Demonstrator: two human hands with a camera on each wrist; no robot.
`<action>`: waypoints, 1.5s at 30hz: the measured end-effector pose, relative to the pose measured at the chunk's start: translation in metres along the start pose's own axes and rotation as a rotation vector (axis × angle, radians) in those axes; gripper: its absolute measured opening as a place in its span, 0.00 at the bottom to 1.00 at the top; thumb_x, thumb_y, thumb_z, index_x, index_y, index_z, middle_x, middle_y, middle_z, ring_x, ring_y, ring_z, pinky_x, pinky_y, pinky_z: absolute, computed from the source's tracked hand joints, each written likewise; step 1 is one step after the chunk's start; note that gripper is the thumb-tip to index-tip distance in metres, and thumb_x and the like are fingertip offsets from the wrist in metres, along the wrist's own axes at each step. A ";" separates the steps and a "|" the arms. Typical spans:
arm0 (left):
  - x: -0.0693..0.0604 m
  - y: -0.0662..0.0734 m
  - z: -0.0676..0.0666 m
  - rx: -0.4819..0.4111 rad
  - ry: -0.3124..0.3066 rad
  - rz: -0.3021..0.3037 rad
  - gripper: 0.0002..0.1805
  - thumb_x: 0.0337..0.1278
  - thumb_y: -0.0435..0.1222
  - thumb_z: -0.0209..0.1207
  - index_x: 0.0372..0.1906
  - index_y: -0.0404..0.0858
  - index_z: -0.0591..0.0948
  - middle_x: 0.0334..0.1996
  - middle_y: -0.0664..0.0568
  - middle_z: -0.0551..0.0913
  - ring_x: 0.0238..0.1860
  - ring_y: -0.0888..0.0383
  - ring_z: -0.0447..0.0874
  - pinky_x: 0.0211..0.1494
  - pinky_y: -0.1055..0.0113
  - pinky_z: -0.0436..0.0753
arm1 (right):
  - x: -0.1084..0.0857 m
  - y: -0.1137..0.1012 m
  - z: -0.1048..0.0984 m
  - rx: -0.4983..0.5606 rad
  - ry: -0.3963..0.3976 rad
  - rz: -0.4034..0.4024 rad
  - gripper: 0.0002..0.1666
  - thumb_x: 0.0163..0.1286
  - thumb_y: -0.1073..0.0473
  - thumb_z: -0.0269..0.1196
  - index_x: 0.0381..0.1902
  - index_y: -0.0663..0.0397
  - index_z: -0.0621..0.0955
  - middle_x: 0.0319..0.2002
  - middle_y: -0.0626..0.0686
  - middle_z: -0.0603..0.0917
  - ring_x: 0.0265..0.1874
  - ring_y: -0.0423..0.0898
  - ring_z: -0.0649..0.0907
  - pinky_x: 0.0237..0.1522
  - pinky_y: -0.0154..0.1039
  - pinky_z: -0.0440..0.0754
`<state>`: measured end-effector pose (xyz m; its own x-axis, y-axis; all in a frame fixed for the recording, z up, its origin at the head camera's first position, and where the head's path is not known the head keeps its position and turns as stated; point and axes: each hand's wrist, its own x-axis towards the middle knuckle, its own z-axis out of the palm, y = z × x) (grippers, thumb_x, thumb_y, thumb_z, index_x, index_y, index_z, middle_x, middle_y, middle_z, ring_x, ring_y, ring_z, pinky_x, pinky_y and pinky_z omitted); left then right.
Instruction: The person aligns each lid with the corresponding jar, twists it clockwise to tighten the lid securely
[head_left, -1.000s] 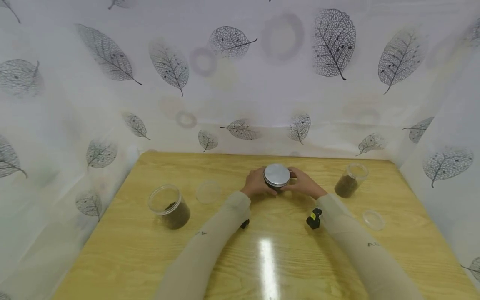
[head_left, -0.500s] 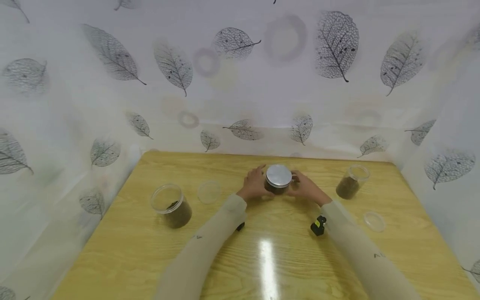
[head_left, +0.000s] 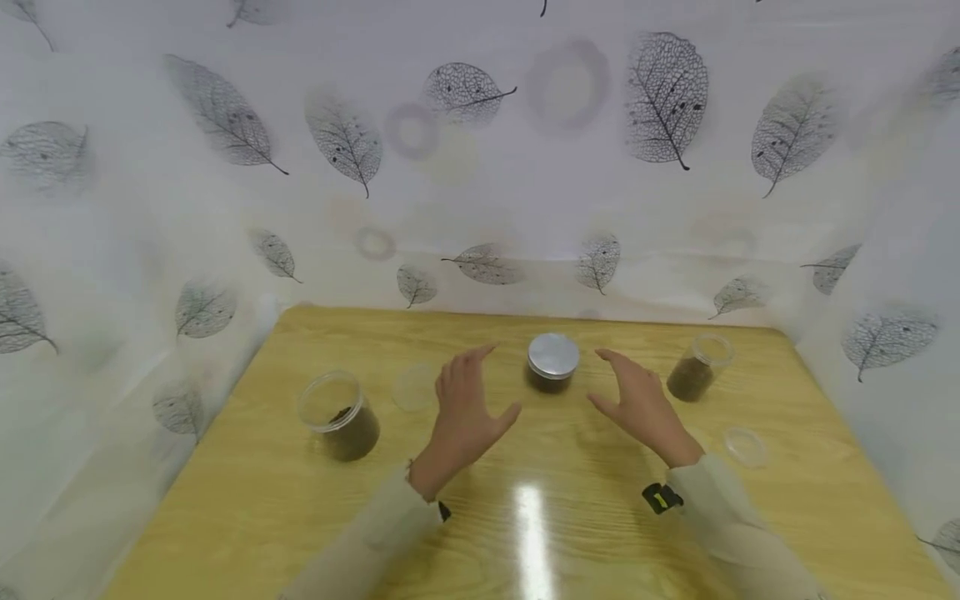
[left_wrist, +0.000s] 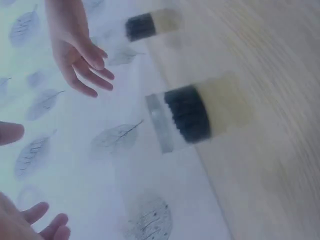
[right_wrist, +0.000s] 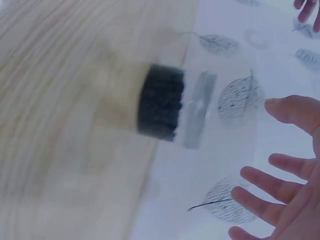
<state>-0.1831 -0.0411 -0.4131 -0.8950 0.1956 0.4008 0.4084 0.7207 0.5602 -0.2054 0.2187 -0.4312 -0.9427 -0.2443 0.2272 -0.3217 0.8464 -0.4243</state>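
Note:
A clear jar (head_left: 552,360) with a silver lid and dark contents stands upright at the table's far middle, untouched. The left hand (head_left: 467,408) is off to its left, thumb and fingers spread, holding nothing. To its right the right hand (head_left: 643,407) is likewise spread and empty. In the left wrist view the lidded jar (left_wrist: 187,115) stands apart from the left fingers at the left edge. The right wrist view has the jar (right_wrist: 162,102) beside the right hand (right_wrist: 290,185), with a gap between them.
An open jar (head_left: 351,425) with dark contents stands at the left, a clear lid (head_left: 414,388) behind its right side. At the right stand another open jar (head_left: 693,373) and, nearer, a clear lid (head_left: 746,447). A leaf-print sheet (head_left: 480,200) hangs behind the table.
Both hands have let go of the lidded jar and drawn back toward the near side, spreading apart. The jar now stands free on the table.

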 end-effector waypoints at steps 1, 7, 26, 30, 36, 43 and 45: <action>-0.008 0.001 -0.010 -0.006 0.055 0.020 0.45 0.40 0.42 0.71 0.66 0.42 0.61 0.58 0.47 0.67 0.59 0.48 0.61 0.62 0.51 0.61 | -0.001 -0.006 -0.002 -0.021 0.030 -0.036 0.39 0.60 0.53 0.66 0.65 0.61 0.65 0.61 0.64 0.73 0.59 0.61 0.73 0.58 0.65 0.62; -0.037 -0.005 -0.057 -0.018 0.342 0.152 0.45 0.33 0.36 0.72 0.62 0.33 0.65 0.57 0.42 0.69 0.57 0.45 0.64 0.60 0.46 0.58 | 0.003 -0.038 -0.008 -0.088 0.221 -0.301 0.37 0.54 0.56 0.70 0.60 0.60 0.71 0.56 0.59 0.78 0.56 0.56 0.76 0.55 0.60 0.67; -0.070 -0.095 -0.106 -0.313 0.494 -0.282 0.62 0.32 0.29 0.74 0.72 0.38 0.45 0.72 0.39 0.45 0.72 0.39 0.42 0.71 0.38 0.46 | 0.082 -0.111 0.061 -0.077 0.114 -0.652 0.25 0.60 0.50 0.66 0.53 0.52 0.77 0.51 0.51 0.82 0.53 0.48 0.79 0.57 0.52 0.72; -0.072 -0.113 -0.105 -0.462 0.363 -0.436 0.64 0.37 0.27 0.71 0.73 0.45 0.36 0.74 0.41 0.39 0.74 0.42 0.38 0.73 0.41 0.45 | 0.092 -0.118 0.084 -0.102 -0.017 -0.666 0.23 0.60 0.50 0.65 0.53 0.51 0.78 0.51 0.51 0.82 0.53 0.48 0.79 0.58 0.52 0.72; -0.076 -0.129 -0.103 -0.610 0.205 -0.543 0.66 0.43 0.26 0.68 0.71 0.53 0.30 0.75 0.44 0.36 0.75 0.45 0.32 0.73 0.40 0.48 | 0.097 -0.118 0.115 -0.172 -0.173 -0.655 0.23 0.60 0.51 0.64 0.53 0.49 0.77 0.53 0.51 0.82 0.54 0.49 0.79 0.58 0.55 0.72; -0.078 -0.139 -0.101 -0.680 0.142 -0.590 0.66 0.44 0.26 0.68 0.71 0.55 0.28 0.75 0.45 0.38 0.75 0.45 0.33 0.73 0.43 0.51 | 0.096 -0.129 0.123 -0.206 -0.324 -0.600 0.27 0.63 0.48 0.62 0.59 0.48 0.75 0.61 0.51 0.76 0.61 0.51 0.74 0.62 0.60 0.66; -0.077 -0.142 -0.101 -0.690 0.119 -0.603 0.65 0.45 0.26 0.67 0.71 0.52 0.28 0.75 0.44 0.39 0.75 0.44 0.33 0.74 0.44 0.50 | 0.096 -0.132 0.123 -0.242 -0.354 -0.591 0.28 0.63 0.48 0.62 0.61 0.46 0.74 0.63 0.50 0.75 0.63 0.52 0.72 0.63 0.61 0.66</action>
<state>-0.1536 -0.2252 -0.4505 -0.9822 -0.1814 -0.0487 -0.0703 0.1146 0.9909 -0.2645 0.0254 -0.4608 -0.6031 -0.7964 0.0443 -0.7957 0.5968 -0.1031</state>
